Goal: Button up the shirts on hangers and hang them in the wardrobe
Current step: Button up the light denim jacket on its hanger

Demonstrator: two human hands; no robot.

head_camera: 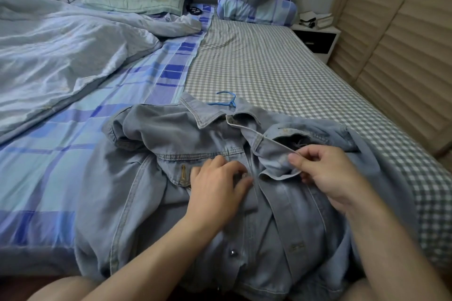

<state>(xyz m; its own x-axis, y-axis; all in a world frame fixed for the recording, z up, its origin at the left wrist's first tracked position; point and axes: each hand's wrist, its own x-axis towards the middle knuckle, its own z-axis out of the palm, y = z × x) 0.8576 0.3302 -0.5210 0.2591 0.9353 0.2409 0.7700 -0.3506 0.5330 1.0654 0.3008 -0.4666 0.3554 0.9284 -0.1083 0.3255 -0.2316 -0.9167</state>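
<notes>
Head view: looking down at a bed (269,61) with a check sheet, so no counter here, everything's on the mattress.
Bed clutter: rumpled duvet (61,44) on the left, pillows and a plush toy up by the headboard, well apart from the work.
Shirt: denim shirt (151,178) lies face up at the near edge of the bed, collar away from the person, hem toward them, so the button line runs straight away from the body, right between the two hands.
Hanger: blue hanger (226,100) hook pokes out past the collar, looks like it's already inside the shirt.
Right hand: right hand (327,176), grip closed, pinching the edge of the buttonhole flap, which is lifted and folded back to the right.
Left hand: left hand (215,186), fingers curled down on the placket at chest height, seemingly pinching a button, kinda blurry there.
Button: lower snap button (232,252) sits undone, nearer the person.
Key relation: flap is just right of the left fingertips, so my guess is the right hand has to swing it left over the button.
</notes>
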